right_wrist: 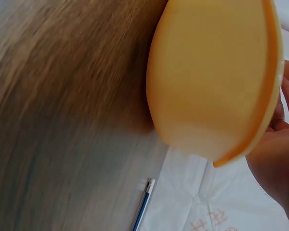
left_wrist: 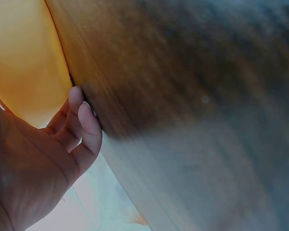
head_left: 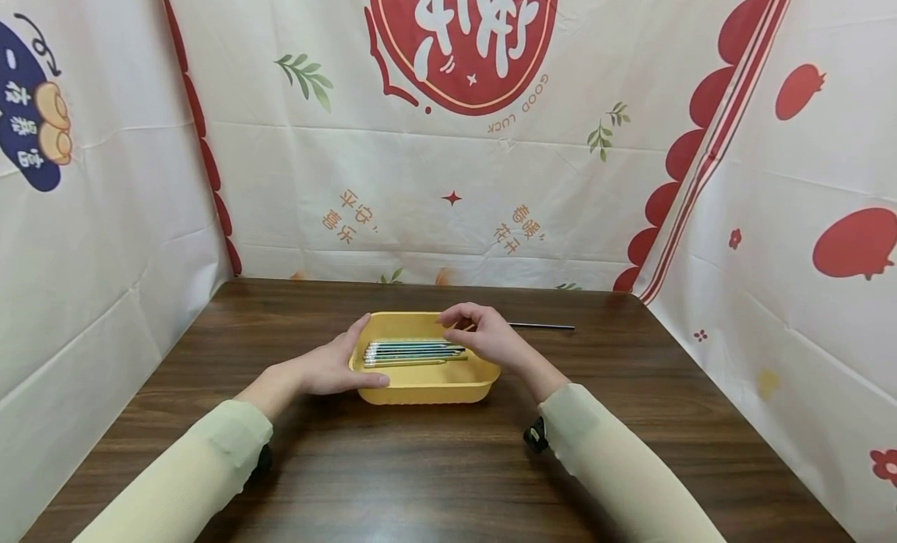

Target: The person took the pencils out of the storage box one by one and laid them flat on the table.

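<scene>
A yellow plastic basket (head_left: 427, 393) stands on the table with several pencils (head_left: 409, 351) lying side by side inside, roughly parallel to its long side. My left hand (head_left: 335, 365) holds the basket's left end, its thumb over the near rim and its fingers at the far left corner. In the left wrist view, bent fingers (left_wrist: 90, 126) lie against the table beside the basket wall. Over the basket's right end hangs my right hand (head_left: 487, 339), fingers loosely bent near the pencils' right ends, with a gap between thumb and forefinger. No held thing shows there.
One dark blue pencil (head_left: 543, 326) lies on the brown wooden table (head_left: 420, 473) behind and right of the basket; its pale end shows in the right wrist view. Printed white cloth (head_left: 448, 161) hangs behind the table and along both sides.
</scene>
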Demonstrator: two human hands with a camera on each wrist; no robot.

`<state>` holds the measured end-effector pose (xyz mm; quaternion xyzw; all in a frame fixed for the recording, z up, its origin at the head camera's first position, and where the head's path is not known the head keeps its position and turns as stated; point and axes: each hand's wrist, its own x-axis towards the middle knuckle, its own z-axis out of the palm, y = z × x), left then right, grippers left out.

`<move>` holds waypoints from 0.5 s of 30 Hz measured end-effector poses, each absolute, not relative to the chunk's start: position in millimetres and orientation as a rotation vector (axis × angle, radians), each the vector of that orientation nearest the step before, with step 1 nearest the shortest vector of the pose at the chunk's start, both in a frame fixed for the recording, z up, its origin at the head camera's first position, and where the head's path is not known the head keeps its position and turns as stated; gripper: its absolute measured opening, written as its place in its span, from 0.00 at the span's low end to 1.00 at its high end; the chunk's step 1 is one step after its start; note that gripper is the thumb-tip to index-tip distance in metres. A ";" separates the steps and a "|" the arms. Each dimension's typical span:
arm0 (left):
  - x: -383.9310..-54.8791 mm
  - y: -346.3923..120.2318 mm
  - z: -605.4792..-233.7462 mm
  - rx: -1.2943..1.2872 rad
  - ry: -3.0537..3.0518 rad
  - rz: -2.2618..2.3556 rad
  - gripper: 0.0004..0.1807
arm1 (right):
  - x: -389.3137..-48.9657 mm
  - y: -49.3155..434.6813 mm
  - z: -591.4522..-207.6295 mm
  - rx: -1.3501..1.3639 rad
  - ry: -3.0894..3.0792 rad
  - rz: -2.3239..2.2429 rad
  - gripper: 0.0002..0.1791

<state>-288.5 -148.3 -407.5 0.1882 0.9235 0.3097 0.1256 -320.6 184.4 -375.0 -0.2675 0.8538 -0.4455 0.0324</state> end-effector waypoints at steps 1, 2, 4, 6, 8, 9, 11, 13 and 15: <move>-288.5 -148.2 -407.5 0.549 2.688 0.906 0.75 | -321.3 183.0 -375.8 -0.821 2.627 -1.371 0.17; -288.6 -148.1 -407.6 0.549 2.689 0.905 0.75 | -321.9 181.7 -376.6 -0.819 2.624 -1.371 0.17; -288.5 -148.0 -407.7 0.550 2.692 0.905 0.75 | -323.5 179.1 -379.0 -0.810 2.618 -1.375 0.17; -288.5 -147.8 -407.8 0.552 2.696 0.905 0.75 | -324.5 176.3 -381.6 -0.805 2.608 -1.380 0.17; -288.4 -147.6 -408.2 0.556 2.698 0.904 0.75 | -326.0 173.7 -385.2 -0.802 2.600 -1.381 0.17; -288.5 -147.6 -408.3 0.556 2.697 0.906 0.75 | -326.8 172.5 -386.8 -0.802 2.600 -1.379 0.17; -288.7 -147.7 -408.5 0.558 2.695 0.908 0.75 | -327.4 169.8 -388.7 -0.797 2.596 -1.377 0.16; -289.0 -148.1 -408.3 0.557 2.691 0.909 0.75 | -328.9 167.1 -390.0 -0.797 2.600 -1.369 0.16; -289.2 -148.5 -408.6 0.550 2.689 0.911 0.75 | -330.5 164.3 -391.5 -0.805 2.594 -1.370 0.16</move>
